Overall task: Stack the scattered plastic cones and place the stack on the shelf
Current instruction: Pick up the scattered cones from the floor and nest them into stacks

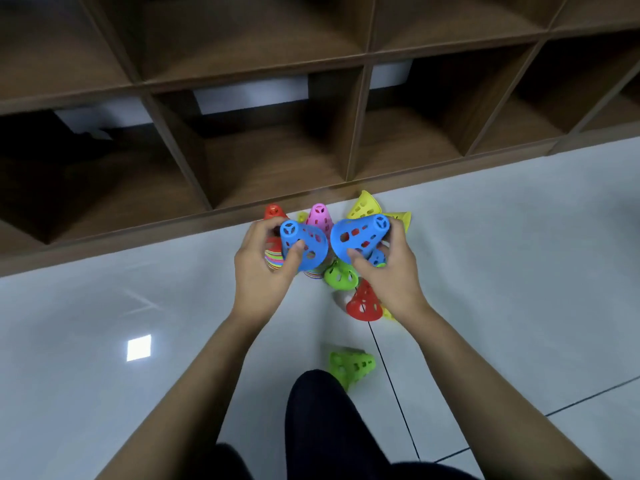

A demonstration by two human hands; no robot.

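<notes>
**Cones in hand.** 2 blue cones are held above the floor (pixel 519 271), just in front of the bottom row of the shelf (pixel 277 161).
- The left blue cone (pixel 304 245) is gripped by the left hand (pixel 265 268), with the thumb on the near wall and the fingers curled round the far side. Its narrow tip is tilted up and to the left.
- The right blue cone (pixel 358 237) is gripped the same way by the right hand (pixel 391 271), with its tip tilted up and to the right.
- The 2 wide rims are turned toward each other and lie just beside one another. Whether they touch cannot be told.

**Step in hand (judged).** 1 blue cone is to be nested onto the other.
- Held rim to rim, nesting is blocked, so 1 cone should be rotated until both tips point the same way.
- The axes should be lined up before the open rim is slid over the other tip.
- Fingers are best placed low on the outer cone's wall, so none are trapped between the shells.
- Only a light push is advised, as the perforated walls probably flex.

**Surroundings.**
- Banded rims of a stack (pixel 273 260) are seen behind the left hand, partly hidden.
- An upper red cone (pixel 273 212), a pink cone (pixel 320 216) and yellow cones (pixel 365 206) sit near the shelf edge.
- A green cone (pixel 341 277) and a lower red cone (pixel 363 303) lie beside the right hand.
- A fallen green cone (pixel 351 365) lies on its side near the knee (pixel 322 410).

The stack is not yet on the shelf.
</notes>
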